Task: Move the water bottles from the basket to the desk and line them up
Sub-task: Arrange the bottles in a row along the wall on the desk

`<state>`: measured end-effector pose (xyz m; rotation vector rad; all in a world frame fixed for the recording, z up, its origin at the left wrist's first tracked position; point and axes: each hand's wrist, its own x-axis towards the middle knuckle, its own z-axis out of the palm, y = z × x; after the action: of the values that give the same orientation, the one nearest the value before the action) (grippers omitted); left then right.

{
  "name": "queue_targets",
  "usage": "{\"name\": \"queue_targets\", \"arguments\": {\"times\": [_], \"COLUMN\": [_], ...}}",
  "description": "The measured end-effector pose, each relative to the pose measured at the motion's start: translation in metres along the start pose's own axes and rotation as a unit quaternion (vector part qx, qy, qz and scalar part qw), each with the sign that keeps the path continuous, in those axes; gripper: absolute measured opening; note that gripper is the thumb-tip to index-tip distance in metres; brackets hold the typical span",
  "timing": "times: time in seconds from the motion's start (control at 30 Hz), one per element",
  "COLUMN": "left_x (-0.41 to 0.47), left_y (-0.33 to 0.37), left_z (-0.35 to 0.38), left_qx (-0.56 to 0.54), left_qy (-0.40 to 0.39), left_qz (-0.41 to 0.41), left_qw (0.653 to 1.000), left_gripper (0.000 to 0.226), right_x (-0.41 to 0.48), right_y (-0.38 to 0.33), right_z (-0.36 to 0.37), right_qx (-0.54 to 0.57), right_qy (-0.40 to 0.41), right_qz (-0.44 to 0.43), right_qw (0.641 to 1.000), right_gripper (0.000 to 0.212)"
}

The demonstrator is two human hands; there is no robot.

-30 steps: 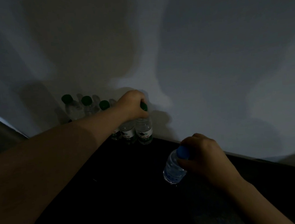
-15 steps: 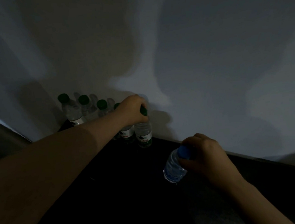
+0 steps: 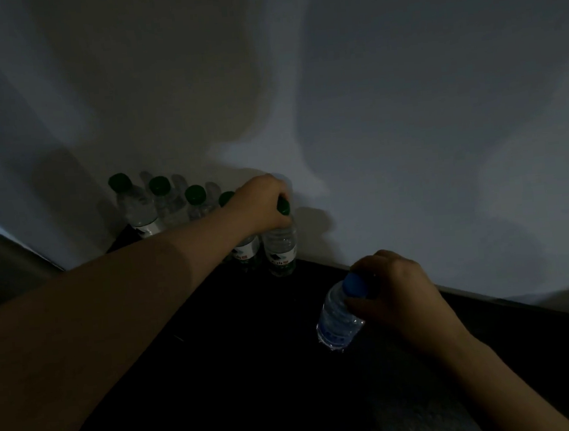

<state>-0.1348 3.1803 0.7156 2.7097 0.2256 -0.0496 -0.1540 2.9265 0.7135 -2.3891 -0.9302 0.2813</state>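
Along the wall (image 3: 404,101) at the left, a row of green-capped water bottles (image 3: 168,204) stands upright and close together on the dark desk (image 3: 255,372). The left hand (image 3: 264,200) reaches over the row's right end, fingers curled round the cap and neck of the last green-capped bottle (image 3: 281,250). Further right and nearer, apart from the row, the right hand (image 3: 393,291) grips the blue cap of a clear bottle (image 3: 337,320) that tilts slightly. In this dim light its base seems to touch the desk, though I cannot be sure.
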Motion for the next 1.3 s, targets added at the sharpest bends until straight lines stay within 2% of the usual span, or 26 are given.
{"name": "queue_targets", "arguments": {"times": [0.23, 0.47, 0.63, 0.87, 1.13, 1.3], "left_x": [-0.007, -0.014, -0.032, -0.074, -0.109, -0.126], "left_y": [-0.005, 0.004, 0.005, 0.001, -0.012, -0.020], "left_z": [0.007, 0.008, 0.006, 0.009, 0.021, 0.030], "left_qx": [0.030, 0.010, -0.001, -0.033, -0.072, -0.093], "left_qy": [0.037, 0.039, 0.053, 0.057, 0.041, 0.017], "left_qz": [-0.002, -0.005, -0.002, 0.005, -0.019, -0.060], "left_qw": [0.999, 0.999, 0.999, 0.998, 0.996, 0.994], "left_gripper": [0.033, 0.030, 0.060, 0.045, 0.040, 0.044], "right_x": [0.029, 0.066, 0.088, 0.110, 0.118, 0.122], "right_y": [-0.004, -0.012, -0.018, -0.017, -0.014, -0.016], "right_z": [-0.008, -0.016, -0.020, -0.018, -0.007, 0.001], "right_qx": [-0.045, -0.077, -0.099, -0.098, -0.081, -0.075], "right_qy": [0.003, 0.005, 0.007, -0.003, -0.011, -0.017], "right_qz": [0.023, 0.014, 0.023, 0.027, 0.023, 0.016], "right_qw": [0.999, 0.997, 0.995, 0.995, 0.996, 0.997], "right_gripper": [0.027, 0.025, 0.029, 0.027, 0.020, 0.022]}}
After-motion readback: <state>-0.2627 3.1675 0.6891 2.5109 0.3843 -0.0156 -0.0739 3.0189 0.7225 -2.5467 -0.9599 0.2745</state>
